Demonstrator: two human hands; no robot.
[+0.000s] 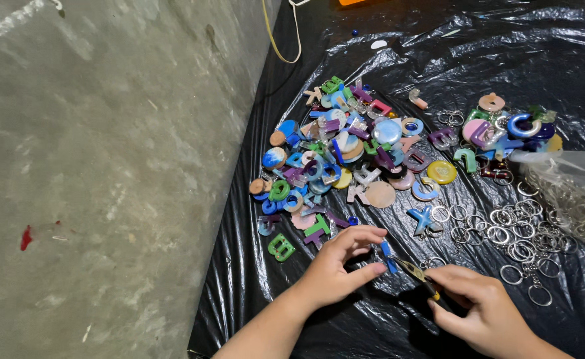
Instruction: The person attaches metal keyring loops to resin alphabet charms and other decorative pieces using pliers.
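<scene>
Left hand (338,266) pinches blue charm (387,256); right hand (482,307) grips pliers (417,273) on it, near sheet's (346,326) front edge.

We see a concrete floor (93,166) under black plastic sheet (439,60), which bears coloured letters (346,159), key rings (512,233) and a bag (572,186).

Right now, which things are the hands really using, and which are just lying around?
In use:
left hand pinching a small blue piece
right hand holding pliers, whose tip meets the piece

Lying about:
pile of coloured letters
loose key rings
clear bag of rings
black plastic sheet
yellow cord
</scene>
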